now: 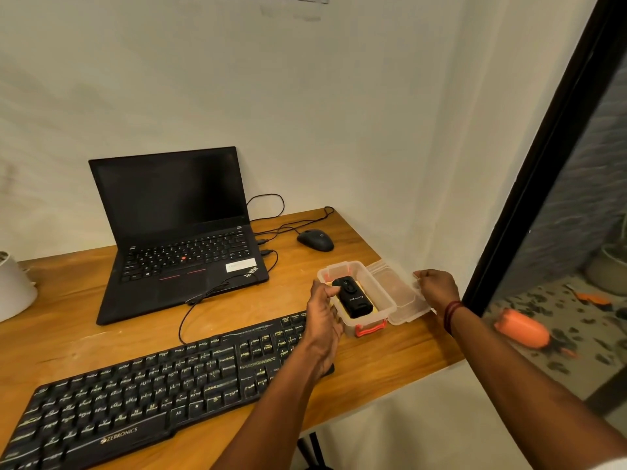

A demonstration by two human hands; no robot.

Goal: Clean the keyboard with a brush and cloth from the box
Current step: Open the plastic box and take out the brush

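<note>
Black keyboard (pixel 135 391) lies in front; behind its right end the left hand (pixel 324 310) grips the open box (pixel 378 284) with a black brush (pixel 354 298) inside. Right hand (pixel 437 288) pinches the lid (pixel 400 301) beside the box.

One wide-angle view is taken from head height, directed forward and down, close over the keyboard (pixel 135 395) on the wooden desk (pixel 390 351) at lower left; white wall (pixel 339 113) is seen above.

"ZEBRONICS" on keyboard (pixel 142 385), "ThinkPad" on laptop (pixel 190 252)
</note>
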